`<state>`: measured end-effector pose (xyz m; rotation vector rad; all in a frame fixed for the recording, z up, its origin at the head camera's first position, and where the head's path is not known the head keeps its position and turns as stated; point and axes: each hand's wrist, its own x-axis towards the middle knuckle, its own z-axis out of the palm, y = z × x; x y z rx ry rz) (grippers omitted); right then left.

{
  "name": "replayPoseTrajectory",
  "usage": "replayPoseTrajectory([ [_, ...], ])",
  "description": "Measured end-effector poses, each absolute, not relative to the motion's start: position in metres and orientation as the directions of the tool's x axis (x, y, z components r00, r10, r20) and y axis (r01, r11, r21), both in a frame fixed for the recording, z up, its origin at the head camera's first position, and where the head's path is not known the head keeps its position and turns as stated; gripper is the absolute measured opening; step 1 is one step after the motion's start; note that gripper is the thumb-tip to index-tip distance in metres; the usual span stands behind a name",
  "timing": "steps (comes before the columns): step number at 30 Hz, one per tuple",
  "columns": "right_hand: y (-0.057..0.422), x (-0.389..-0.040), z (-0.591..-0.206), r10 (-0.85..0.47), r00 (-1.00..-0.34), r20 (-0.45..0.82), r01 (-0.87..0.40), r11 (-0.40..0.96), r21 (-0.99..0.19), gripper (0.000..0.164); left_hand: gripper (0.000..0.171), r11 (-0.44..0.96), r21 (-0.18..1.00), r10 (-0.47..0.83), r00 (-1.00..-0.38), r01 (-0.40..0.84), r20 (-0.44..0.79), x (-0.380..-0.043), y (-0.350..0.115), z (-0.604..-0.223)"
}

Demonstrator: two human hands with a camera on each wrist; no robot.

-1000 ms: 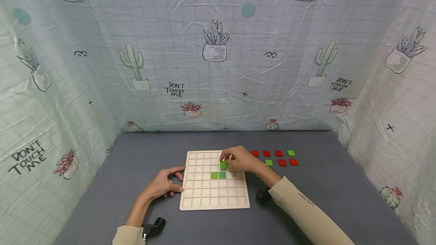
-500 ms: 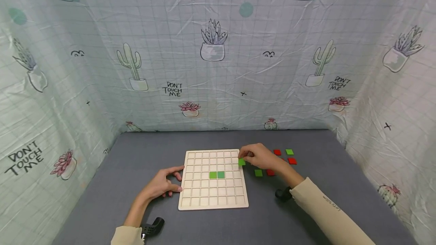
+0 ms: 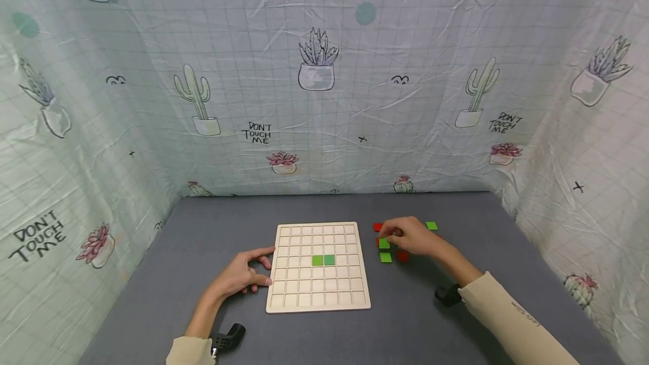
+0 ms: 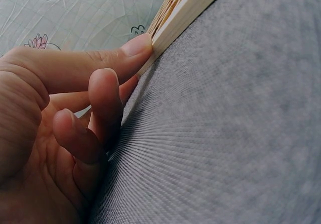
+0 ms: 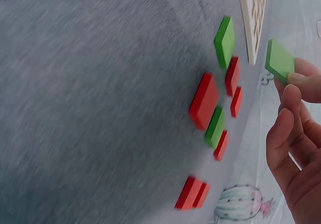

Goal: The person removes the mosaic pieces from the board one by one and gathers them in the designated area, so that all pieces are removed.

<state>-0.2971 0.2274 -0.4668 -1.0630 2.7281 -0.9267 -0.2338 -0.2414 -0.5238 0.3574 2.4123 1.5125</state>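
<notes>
A wooden grid board lies on the table, with a light green tile and a darker green tile side by side in its middle cells. My left hand rests at the board's left edge, thumb and index finger spread against it; the thumb tip meets the wooden side in the left wrist view. Right of the board, my right hand pinches a green square tile between thumb and finger, held above the table. Beneath it are loose red and green tiles, partly hidden by the hand in the head view.
Loose tiles on the table include a green one, a red one and a farther green one. A cloth curtain printed with cacti encloses the table's back and sides.
My right hand has carried the pinched green tile from above the board rightward to over the loose tiles. My left hand has stayed at the board's edge.
</notes>
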Motion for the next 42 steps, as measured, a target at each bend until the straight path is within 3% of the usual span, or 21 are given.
replayPoseTrajectory([
  [42,0.315,-0.282,-0.491,-0.538,-0.838,0.095,-0.489,0.660,-0.571,0.016,0.082,0.440,0.894,0.346,-0.935,0.085,-0.081,-0.235,-0.241,-0.526],
])
